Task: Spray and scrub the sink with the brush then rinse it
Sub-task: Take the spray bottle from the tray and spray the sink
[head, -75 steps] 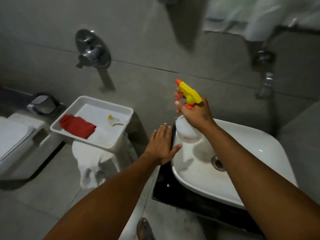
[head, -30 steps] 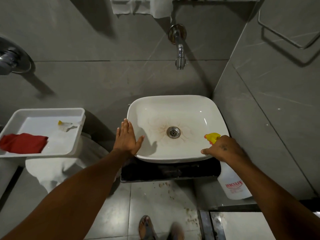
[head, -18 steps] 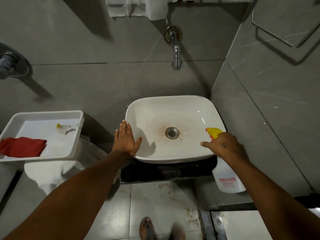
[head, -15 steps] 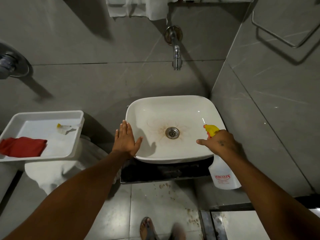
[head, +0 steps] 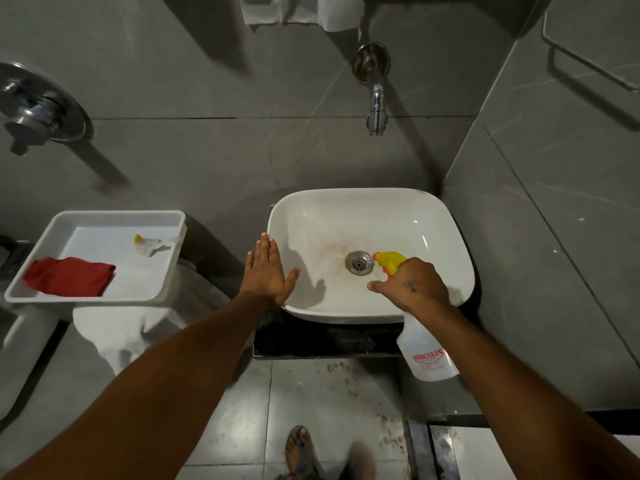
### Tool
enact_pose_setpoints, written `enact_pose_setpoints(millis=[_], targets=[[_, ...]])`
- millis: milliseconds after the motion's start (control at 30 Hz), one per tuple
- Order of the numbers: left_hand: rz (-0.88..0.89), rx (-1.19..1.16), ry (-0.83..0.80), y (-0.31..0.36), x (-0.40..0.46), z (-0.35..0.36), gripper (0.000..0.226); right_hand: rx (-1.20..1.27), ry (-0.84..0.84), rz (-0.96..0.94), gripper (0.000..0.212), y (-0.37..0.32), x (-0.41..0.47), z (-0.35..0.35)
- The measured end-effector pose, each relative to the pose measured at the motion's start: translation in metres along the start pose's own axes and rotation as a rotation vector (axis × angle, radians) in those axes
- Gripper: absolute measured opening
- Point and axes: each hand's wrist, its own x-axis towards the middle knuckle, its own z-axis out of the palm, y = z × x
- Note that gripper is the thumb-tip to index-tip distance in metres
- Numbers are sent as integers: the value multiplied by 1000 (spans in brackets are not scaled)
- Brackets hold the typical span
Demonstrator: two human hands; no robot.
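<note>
A white basin sink (head: pixel 446 220) with brown stains around its metal drain (head: pixel 359 262) sits on a dark counter. My right hand (head: pixel 412 289) grips a white spray bottle (head: pixel 427 355) by its yellow trigger head (head: pixel 389 261), and the nozzle points into the bowl close to the drain. My left hand (head: pixel 266 275) lies flat with fingers spread at the sink's left rim and holds nothing. A small brush (head: pixel 149 244) with a yellow tip lies in the white tray (head: pixel 104 216) to the left.
A red cloth (head: pixel 69 276) lies in the tray, which rests on a white stand. A chrome tap (head: pixel 375 98) juts from the grey wall above the sink. A shower valve (head: pixel 38 105) is on the wall at left. My sandalled feet (head: pixel 304 452) stand on stained floor tiles.
My right hand has carried the spray bottle left from the sink's right edge, so the nozzle is over the bowl near the drain. My left hand has stayed at the left rim.
</note>
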Motion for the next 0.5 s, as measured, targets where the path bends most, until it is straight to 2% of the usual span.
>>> enact_pose_setpoints(millis=[200, 400, 500], targets=[[-2, 0, 0, 1, -1, -1, 94, 42, -8, 20, 73, 11, 4, 1], [-1, -1, 5, 1, -1, 0, 94, 48, 114, -130, 64, 7, 8, -5], [-2, 0, 7, -2, 0, 0, 94, 146, 46, -110, 72, 2, 5, -5]])
